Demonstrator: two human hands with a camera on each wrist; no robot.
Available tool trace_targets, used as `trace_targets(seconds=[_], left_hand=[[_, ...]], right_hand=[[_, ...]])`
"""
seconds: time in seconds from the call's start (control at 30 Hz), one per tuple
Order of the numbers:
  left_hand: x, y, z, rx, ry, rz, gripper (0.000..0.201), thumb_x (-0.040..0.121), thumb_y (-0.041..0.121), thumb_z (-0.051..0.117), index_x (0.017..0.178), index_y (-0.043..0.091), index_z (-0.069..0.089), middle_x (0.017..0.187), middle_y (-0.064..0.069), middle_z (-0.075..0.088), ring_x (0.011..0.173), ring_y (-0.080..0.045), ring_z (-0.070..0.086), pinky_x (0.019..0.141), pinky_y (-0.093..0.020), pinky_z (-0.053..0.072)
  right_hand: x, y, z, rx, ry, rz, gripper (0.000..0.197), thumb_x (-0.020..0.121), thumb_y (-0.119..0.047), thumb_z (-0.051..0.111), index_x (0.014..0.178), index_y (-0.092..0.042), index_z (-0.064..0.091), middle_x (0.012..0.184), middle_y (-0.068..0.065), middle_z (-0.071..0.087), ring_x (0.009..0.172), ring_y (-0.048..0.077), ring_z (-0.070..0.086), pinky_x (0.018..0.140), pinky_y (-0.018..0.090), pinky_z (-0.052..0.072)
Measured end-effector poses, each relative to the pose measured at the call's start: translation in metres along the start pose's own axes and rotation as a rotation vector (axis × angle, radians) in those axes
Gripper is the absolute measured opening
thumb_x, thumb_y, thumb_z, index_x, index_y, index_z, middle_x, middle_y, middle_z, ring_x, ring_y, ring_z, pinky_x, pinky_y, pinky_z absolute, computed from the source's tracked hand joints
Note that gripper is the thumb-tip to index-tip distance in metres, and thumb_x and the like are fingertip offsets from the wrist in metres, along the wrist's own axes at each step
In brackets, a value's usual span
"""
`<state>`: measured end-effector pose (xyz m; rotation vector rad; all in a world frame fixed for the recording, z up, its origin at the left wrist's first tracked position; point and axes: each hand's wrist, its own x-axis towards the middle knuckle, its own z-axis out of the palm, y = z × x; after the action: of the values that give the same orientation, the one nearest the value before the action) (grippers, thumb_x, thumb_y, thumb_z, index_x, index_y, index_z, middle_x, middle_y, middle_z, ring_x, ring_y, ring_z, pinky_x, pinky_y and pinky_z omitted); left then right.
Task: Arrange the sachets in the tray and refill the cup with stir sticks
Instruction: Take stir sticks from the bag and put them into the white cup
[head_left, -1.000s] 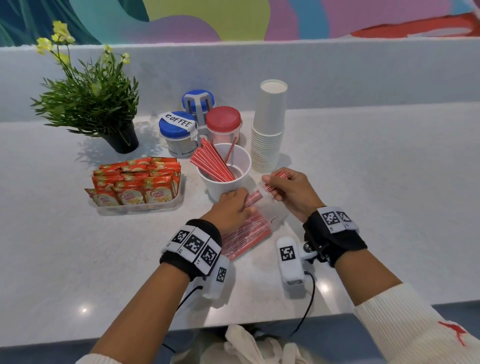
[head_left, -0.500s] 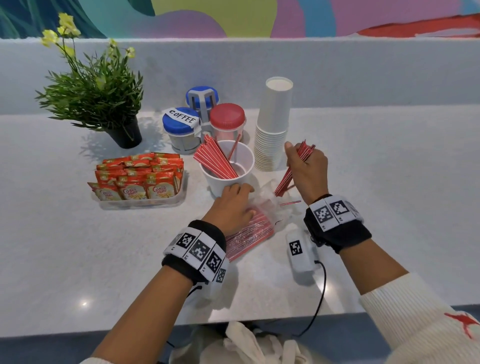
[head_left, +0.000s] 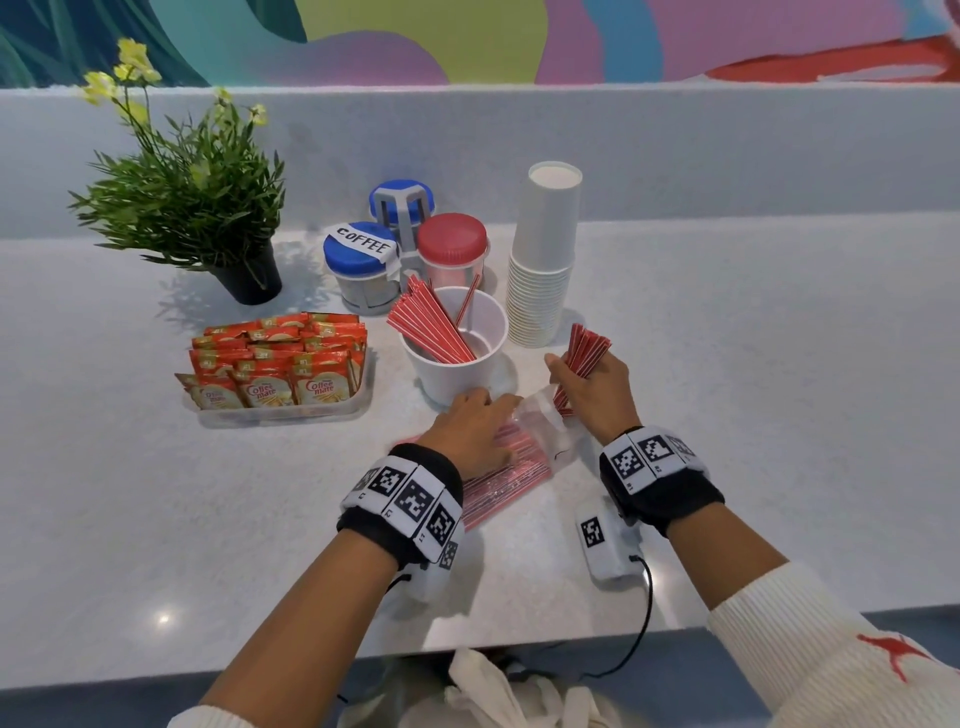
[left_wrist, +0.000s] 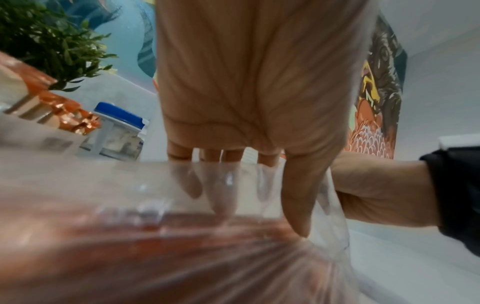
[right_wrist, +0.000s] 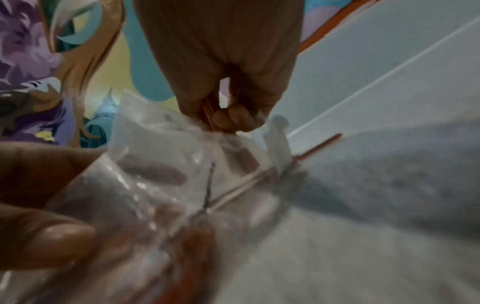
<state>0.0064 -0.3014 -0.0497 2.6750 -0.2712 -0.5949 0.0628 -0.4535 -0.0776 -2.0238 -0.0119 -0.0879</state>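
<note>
A white cup (head_left: 457, 364) at the counter's middle holds several red stir sticks (head_left: 431, 327) leaning left. In front of it lies a clear plastic bag of stir sticks (head_left: 511, 467). My left hand (head_left: 480, 402) holds that bag down; in the left wrist view the thumb (left_wrist: 298, 205) is on the near side of the film and the fingers are behind it. Just right of the cup, my right hand (head_left: 571, 374) grips a bundle of red stir sticks (head_left: 587, 345) above the bag's mouth. Orange creamer sachets (head_left: 275, 364) stand in rows in a clear tray (head_left: 280, 413) on the left.
A tall stack of paper cups (head_left: 543, 260) stands right behind my right hand. Lidded jars (head_left: 363, 265) sit behind the cup, and a potted plant (head_left: 208, 208) is at the back left. One loose stir stick (right_wrist: 319, 144) lies on the counter by the bag.
My right hand drew a bundle of stir sticks out of the bag, raised it beside the paper cups, then lowered it a little toward the bag. My left hand stayed on the bag.
</note>
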Motion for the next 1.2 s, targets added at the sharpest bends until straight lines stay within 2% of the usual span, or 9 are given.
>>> trace_targets(seconds=[0.1,0.37,0.57,0.7,0.77,0.87,1.03,1.13,1.2], left_hand=[[-0.005,0.002,-0.009,-0.085,0.026,0.01,0.055,0.091,0.021,0.053,0.141,0.02,0.03,0.135,-0.01,0.037,0.127,-0.025,0.037,0.107,-0.039,0.035],[-0.023,0.003,-0.076,-0.268,0.318,0.141,0.033,0.093,0.024,0.053,0.123,0.012,0.052,0.104,-0.004,0.058,0.088,-0.012,0.051,0.076,-0.021,0.038],[-0.021,-0.032,-0.112,-0.32,0.584,-0.02,0.031,0.09,0.015,0.057,0.12,0.009,0.055,0.111,-0.009,0.06,0.093,-0.014,0.053,0.075,-0.021,0.039],[-0.015,-0.056,-0.109,-0.362,0.537,-0.225,0.052,0.082,0.014,0.068,0.129,0.004,0.047,0.128,-0.015,0.055,0.113,-0.025,0.053,0.091,-0.03,0.041],[-0.01,-0.065,-0.102,-0.417,0.488,-0.275,0.055,0.081,0.014,0.07,0.13,0.004,0.047,0.128,-0.016,0.055,0.117,-0.029,0.053,0.098,-0.036,0.042],[0.002,-0.071,-0.098,-0.492,0.531,-0.255,0.041,0.082,0.011,0.068,0.12,0.003,0.054,0.116,-0.016,0.061,0.106,-0.029,0.059,0.094,-0.039,0.048],[0.017,-0.076,-0.108,-0.73,0.577,-0.174,0.02,0.084,-0.001,0.058,0.105,-0.001,0.06,0.095,-0.018,0.065,0.077,-0.022,0.066,0.077,-0.03,0.057],[0.022,-0.081,-0.109,-0.845,0.64,-0.137,0.016,0.091,0.001,0.046,0.098,0.0,0.06,0.08,-0.01,0.063,0.074,-0.02,0.063,0.078,-0.03,0.056],[0.021,-0.083,-0.106,-0.902,0.69,-0.129,0.021,0.095,0.006,0.038,0.093,0.005,0.059,0.08,-0.011,0.062,0.081,-0.024,0.061,0.077,-0.03,0.053]], right_hand=[[0.002,-0.015,-0.005,-0.006,0.022,-0.042,0.025,0.089,-0.021,0.058,0.077,0.001,0.062,0.06,-0.006,0.057,0.05,0.0,0.056,0.056,0.006,0.042],[0.015,-0.09,-0.011,0.098,0.01,-0.131,0.025,0.089,-0.012,0.057,0.066,-0.003,0.058,0.055,0.001,0.054,0.032,-0.002,0.049,0.036,0.007,0.035],[0.025,-0.129,0.015,0.154,-0.129,-0.207,0.017,0.088,-0.012,0.059,0.073,-0.005,0.058,0.05,-0.003,0.058,0.034,0.002,0.051,0.038,0.012,0.04],[0.028,-0.133,0.045,-0.06,-0.342,-0.211,0.012,0.085,-0.01,0.061,0.076,-0.012,0.054,0.066,0.002,0.059,0.039,-0.003,0.055,0.042,0.008,0.043],[0.029,-0.129,0.057,-0.227,-0.459,-0.202,0.01,0.084,-0.012,0.064,0.092,-0.009,0.058,0.08,0.003,0.06,0.051,-0.002,0.058,0.056,0.011,0.049],[0.03,-0.117,0.072,-0.445,-0.51,-0.19,0.034,0.079,-0.023,0.068,0.107,-0.006,0.061,0.097,0.007,0.065,0.086,0.019,0.062,0.084,0.031,0.05],[0.033,-0.109,0.084,-0.607,-0.472,-0.209,0.023,0.079,-0.033,0.067,0.088,-0.013,0.059,0.085,0.007,0.061,0.077,0.019,0.053,0.064,0.022,0.037],[0.037,-0.108,0.083,-0.646,-0.456,-0.162,0.036,0.075,-0.032,0.072,0.098,-0.006,0.066,0.095,0.01,0.066,0.088,0.025,0.061,0.079,0.032,0.05],[0.038,-0.108,0.078,-0.543,-0.466,-0.136,0.033,0.075,-0.029,0.074,0.095,-0.004,0.069,0.094,0.012,0.069,0.081,0.022,0.063,0.072,0.029,0.051]])
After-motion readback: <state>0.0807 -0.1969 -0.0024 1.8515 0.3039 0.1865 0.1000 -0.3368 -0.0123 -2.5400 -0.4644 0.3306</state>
